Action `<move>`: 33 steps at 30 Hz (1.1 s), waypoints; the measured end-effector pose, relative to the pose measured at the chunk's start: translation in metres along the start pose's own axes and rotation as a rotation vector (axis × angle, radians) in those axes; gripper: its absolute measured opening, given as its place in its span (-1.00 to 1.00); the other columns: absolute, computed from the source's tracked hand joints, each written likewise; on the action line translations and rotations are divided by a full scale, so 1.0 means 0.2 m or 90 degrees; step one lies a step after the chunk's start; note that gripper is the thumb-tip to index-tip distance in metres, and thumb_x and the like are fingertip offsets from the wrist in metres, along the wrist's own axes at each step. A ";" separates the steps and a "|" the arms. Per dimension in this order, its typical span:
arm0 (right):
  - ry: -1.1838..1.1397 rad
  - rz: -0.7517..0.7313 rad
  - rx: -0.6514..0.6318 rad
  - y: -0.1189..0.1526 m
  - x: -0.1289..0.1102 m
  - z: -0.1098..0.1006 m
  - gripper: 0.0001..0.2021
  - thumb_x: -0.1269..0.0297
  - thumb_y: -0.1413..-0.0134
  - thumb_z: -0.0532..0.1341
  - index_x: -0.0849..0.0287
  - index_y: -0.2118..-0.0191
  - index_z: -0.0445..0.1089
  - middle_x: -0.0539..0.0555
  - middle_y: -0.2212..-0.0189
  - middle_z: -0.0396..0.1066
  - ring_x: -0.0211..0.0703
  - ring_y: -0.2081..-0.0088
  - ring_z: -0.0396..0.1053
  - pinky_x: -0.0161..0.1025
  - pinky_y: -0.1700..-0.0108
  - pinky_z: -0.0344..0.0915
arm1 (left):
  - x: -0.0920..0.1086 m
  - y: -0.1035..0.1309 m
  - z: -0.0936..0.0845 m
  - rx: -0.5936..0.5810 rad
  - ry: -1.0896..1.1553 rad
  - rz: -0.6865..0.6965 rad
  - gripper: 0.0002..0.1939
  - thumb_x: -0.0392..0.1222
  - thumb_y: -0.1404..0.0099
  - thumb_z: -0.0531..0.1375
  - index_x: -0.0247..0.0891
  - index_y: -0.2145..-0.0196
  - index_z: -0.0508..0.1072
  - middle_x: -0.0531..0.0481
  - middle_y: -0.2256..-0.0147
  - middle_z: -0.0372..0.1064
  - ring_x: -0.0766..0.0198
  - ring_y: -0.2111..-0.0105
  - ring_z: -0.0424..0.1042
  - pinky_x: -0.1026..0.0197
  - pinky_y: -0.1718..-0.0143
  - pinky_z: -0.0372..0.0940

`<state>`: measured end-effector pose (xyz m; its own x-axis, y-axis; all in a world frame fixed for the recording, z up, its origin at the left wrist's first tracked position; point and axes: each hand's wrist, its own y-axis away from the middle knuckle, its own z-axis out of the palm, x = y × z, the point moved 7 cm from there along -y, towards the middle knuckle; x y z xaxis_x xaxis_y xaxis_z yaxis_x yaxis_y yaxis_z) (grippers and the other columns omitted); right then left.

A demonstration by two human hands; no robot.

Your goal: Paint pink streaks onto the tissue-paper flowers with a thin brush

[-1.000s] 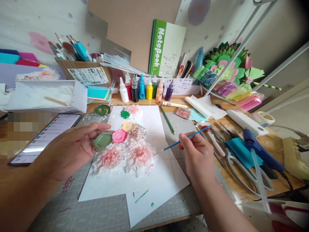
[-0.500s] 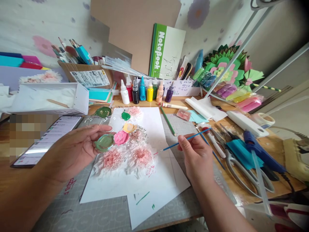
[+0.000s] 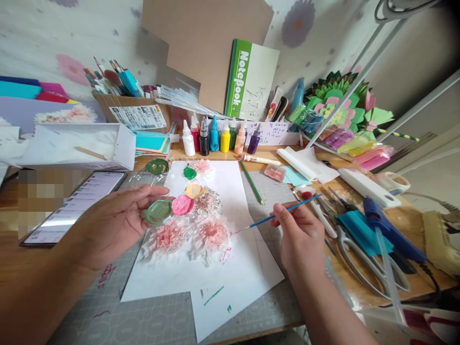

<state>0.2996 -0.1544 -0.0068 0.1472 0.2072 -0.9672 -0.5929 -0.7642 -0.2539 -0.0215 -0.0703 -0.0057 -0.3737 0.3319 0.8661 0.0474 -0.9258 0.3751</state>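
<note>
Loosely curled, the right hand [image 3: 302,235] pinches a tilted blue paintbrush [image 3: 264,220].

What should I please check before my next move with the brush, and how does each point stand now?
1. Blue paintbrush gripped: ok, in the fingers of the right hand.
2. Palette held: ok, in the left hand.
3. Pink paint available: ok, a well holds some.
4. Brush tip off the white paper: cannot tell; it is beside the front right pink-and-white flower, contact unclear.
5. White paper unmarked: not ok; pink marks and green marks show.
</note>
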 end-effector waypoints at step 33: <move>0.008 0.051 -0.058 0.00 0.04 0.05 -0.72 0.08 0.00 0.36 0.16 0.52 0.44 -0.06 0.66 0.40 -0.29 0.58 0.28 -0.32 0.49 0.18 | 0.00 0.01 0.00 0.031 -0.053 -0.005 -0.83 -0.34 -0.12 0.24 -0.41 0.37 0.65 -0.19 0.47 0.51 0.14 0.48 0.49 0.18 0.54 0.44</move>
<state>0.2931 -0.1470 -0.0137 0.1127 0.1358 -0.9843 -0.5293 -0.8302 -0.1751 -0.0211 -0.0718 -0.0042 -0.2961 0.3549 0.8868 0.0909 -0.9137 0.3961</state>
